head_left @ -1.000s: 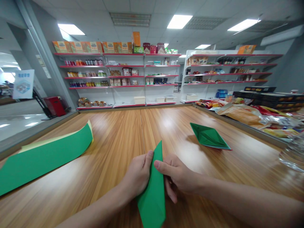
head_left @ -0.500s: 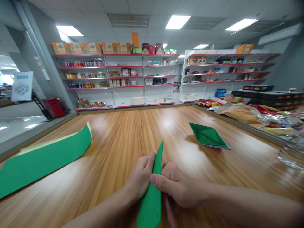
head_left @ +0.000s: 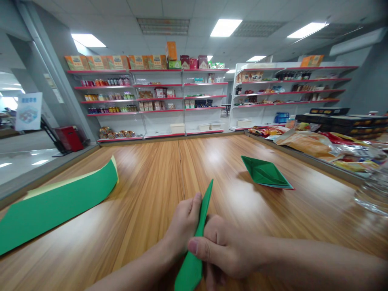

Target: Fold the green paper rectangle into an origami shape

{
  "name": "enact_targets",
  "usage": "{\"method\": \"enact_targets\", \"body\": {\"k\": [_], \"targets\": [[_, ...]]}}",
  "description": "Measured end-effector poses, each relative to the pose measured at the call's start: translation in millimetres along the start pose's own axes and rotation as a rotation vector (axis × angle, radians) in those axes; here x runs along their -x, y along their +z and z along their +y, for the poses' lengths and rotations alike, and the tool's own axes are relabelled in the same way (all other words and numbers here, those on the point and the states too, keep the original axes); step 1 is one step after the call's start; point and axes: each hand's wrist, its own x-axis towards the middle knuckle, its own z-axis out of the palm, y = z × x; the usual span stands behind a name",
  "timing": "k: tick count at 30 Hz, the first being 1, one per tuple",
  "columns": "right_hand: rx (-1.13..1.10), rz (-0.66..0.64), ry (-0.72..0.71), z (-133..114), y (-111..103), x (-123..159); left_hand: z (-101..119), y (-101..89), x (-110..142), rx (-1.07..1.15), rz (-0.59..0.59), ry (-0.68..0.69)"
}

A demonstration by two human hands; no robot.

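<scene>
Between my two hands is a narrow folded sheet of green paper (head_left: 190,267), held up at a slant over the tabletop. My left hand (head_left: 184,220) grips its left side, thumb pointing up along the edge. From the right, my right hand (head_left: 224,244) pinches it lower down, the thumb lying across the near face and the fingers curled behind. Part of the paper is hidden by the fingers. To the right on the table rests a folded green paper boat (head_left: 266,173), apart from both hands.
A long green paper strip (head_left: 60,206) with a yellowish layer behind it curls up at the left of the wooden table (head_left: 145,178). Snack bags (head_left: 309,145) and dark boxes (head_left: 339,123) lie along the right side. A clear container (head_left: 371,198) is at the right edge.
The folded paper has turned and now tilts further right, showing its face more edge-on. My right thumb has slid slightly down and left along it.
</scene>
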Motion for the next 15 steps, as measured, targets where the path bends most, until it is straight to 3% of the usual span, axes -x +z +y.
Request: {"method": "enact_targets", "body": {"k": [2, 6, 8, 15], "targets": [[-0.024, 0.004, -0.001, -0.8, 0.6, 0.3, 0.3, 1.9, -0.2, 0.016, -0.021, 0.003], [-0.149, -0.003, 0.104, 0.7, -2.3, -2.6, -0.5, -9.3, -2.9, -0.126, 0.19, 0.047], [-0.174, -0.044, 0.126, 1.4, -2.7, -3.7, -0.4, -12.7, -3.5, -0.173, 0.217, 0.061], [-0.078, -0.06, 0.031, 0.2, 0.8, 1.1, 4.2, -3.7, -1.4, 0.04, 0.035, -0.016]]}}
